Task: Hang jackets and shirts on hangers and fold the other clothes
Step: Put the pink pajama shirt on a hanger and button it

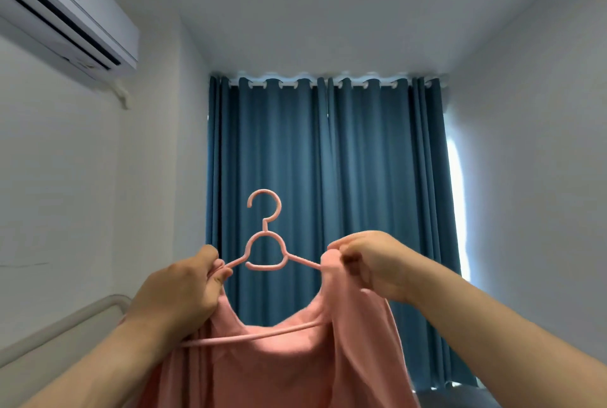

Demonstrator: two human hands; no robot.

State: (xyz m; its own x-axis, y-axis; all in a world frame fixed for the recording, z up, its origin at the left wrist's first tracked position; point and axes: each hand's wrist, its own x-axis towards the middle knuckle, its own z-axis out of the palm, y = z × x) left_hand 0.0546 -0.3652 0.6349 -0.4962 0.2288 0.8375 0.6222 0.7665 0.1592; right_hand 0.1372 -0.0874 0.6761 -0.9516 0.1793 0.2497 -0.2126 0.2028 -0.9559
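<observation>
A pink plastic hanger [265, 236] is held up in front of me, hook upward. A pink sleeveless top [295, 361] hangs from it, with its straps over the hanger's two shoulders. My left hand [184, 289] pinches the left strap at the hanger's left arm. On the other side, my right hand [364, 263] pinches the right strap bunched over the hanger's right arm. The hanger's lower bar shows across the neckline. The garment's bottom runs out of the frame.
Blue curtains [328, 177] hang straight ahead, with bright light at their right edge. A white air conditioner [65, 13] is mounted high on the left wall. A pale rail or frame edge [65, 322] runs along the lower left wall.
</observation>
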